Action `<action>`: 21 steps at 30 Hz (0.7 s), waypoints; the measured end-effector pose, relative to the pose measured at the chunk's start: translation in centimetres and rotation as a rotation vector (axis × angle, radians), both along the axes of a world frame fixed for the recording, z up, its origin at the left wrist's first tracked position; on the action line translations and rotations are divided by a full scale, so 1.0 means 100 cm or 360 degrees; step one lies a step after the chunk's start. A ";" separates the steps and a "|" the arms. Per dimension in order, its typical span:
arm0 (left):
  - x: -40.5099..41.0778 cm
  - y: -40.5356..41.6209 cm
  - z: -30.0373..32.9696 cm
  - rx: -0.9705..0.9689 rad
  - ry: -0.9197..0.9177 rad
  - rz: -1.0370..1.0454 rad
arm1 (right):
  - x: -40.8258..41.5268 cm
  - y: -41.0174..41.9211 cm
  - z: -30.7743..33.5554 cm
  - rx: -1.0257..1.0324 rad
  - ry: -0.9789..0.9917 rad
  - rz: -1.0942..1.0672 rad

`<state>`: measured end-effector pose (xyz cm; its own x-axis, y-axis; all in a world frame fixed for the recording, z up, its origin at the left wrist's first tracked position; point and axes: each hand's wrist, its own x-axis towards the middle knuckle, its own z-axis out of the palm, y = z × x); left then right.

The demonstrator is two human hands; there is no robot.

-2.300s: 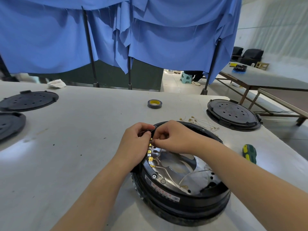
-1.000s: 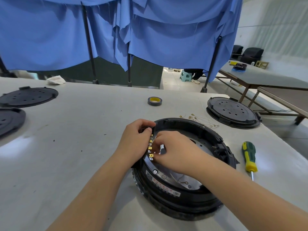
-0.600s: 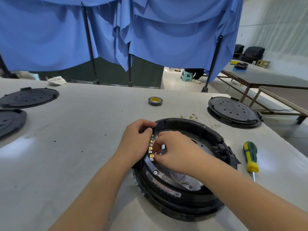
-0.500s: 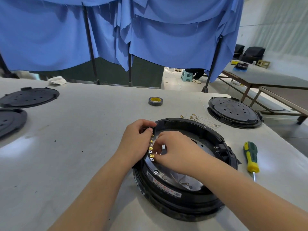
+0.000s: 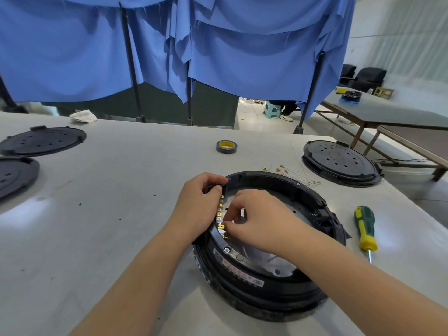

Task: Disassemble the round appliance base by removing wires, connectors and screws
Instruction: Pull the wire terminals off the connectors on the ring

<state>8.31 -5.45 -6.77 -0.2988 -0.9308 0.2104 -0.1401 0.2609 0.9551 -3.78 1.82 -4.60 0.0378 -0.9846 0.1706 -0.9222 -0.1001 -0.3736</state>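
Currently the round appliance base sits on the white desk, near centre-right, open side up, black rim around a silvery inner plate.

Left hand grips the base's left rim, fingers curled over the edge at a black tab. Right hand is inside the ring just beside the left, fingertips pinching at the row of yellow and white connectors that runs along the inner left wall. Can't tell exactly which connector it has; the fingers hide it.

A silver screw shows on the near-left inner rim, below the connectors. A red-and-white label runs along the near side of the ring.

Around it:
- green/yellow screwdriver lying on the desk right of the base, apart from it, tip towards the near side
- loose thin wires with brass terminals just beyond the base's far rim
- roll of tape further back, centre
- black round cover far right
- two more black discs at the left edge of the desk
- white crumpled rag far left
- blue curtain hanging behind the desk
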 end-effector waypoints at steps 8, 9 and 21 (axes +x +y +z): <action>0.000 -0.001 -0.001 -0.0007 -0.0003 -0.0008 | -0.003 0.002 0.000 -0.0044 -0.0117 -0.0024; 0.001 -0.001 -0.001 -0.0009 -0.0006 -0.0012 | -0.003 0.002 0.001 -0.0067 -0.0178 -0.0049; 0.000 0.000 0.000 0.0000 0.0015 -0.0008 | 0.001 0.010 0.005 0.0070 -0.0139 0.0280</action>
<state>8.31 -5.48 -6.76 -0.3016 -0.9293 0.2133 -0.1299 0.2616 0.9564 -3.72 2.82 -4.05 0.1971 -0.9707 0.1376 -0.8559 -0.2388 -0.4587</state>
